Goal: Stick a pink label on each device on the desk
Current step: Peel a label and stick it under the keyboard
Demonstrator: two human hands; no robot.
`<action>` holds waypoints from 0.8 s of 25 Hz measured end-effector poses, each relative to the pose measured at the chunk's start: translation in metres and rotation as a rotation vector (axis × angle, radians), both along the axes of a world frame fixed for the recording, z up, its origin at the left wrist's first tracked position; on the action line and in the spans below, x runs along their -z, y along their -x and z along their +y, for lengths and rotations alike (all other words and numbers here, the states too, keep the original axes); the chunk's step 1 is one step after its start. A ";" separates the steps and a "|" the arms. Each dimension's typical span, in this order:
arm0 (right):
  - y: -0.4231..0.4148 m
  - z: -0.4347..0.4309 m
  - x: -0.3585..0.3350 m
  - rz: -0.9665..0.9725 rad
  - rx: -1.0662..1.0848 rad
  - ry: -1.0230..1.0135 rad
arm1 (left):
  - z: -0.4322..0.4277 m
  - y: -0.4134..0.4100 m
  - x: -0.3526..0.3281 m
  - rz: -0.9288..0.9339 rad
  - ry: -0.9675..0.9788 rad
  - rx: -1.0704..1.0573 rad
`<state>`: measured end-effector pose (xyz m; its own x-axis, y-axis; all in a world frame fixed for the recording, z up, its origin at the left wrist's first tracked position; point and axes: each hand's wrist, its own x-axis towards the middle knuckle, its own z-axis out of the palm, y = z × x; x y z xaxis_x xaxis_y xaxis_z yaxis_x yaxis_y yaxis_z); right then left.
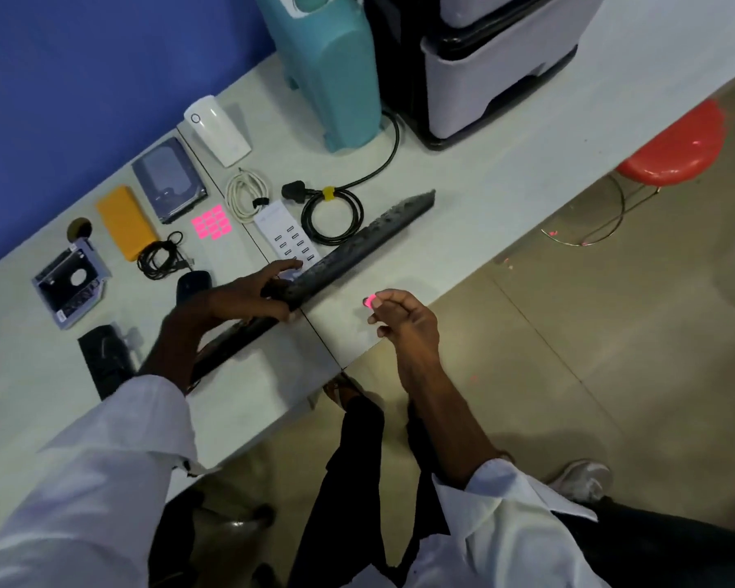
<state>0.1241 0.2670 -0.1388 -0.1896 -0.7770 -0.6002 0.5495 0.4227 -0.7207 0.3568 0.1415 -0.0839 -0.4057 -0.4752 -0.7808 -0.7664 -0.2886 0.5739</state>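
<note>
**While the left hand steadies the long black bar, the right carries one pink label**

As the left hand point(247, 299) curls over the long black perforated bar point(370, 237), thumb on the near side and fingers on the far side, it grips the bar about midway. The bar lies diagonally across the desk point(463, 205), over the seam between two desktops.

Right hand point(404, 320): pinches a single pink label point(369, 300) between thumb and forefinger, other fingers loosely curled. It hovers over the desk's front edge, near the bar but clear of it.

Just beyond the left fingers: white multi-port USB charger point(287, 235), its near end partly hidden by hand and bar. Faint marking at its far end, too small to read.

Beside the charger:
- coiled black power cord point(332, 218), yellow tie
- coiled white cable point(245, 195)
- sheet of pink labels point(211, 227), flat on the desk

Further left:
- bagged hard drive point(170, 182)
- orange power bank point(125, 222)
- black cable bundle point(162, 256)
- black mouse point(194, 282), half behind the left wrist
- silver drive caddy point(71, 282)

Back of desk: white rounded device point(217, 129), teal appliance point(327, 70), grey printer point(497, 65). Red stool point(675, 142) on the floor at right.
</note>
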 end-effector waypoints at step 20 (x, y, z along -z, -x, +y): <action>-0.070 -0.131 0.009 0.156 0.182 0.073 | -0.076 -0.027 -0.010 0.010 0.456 0.073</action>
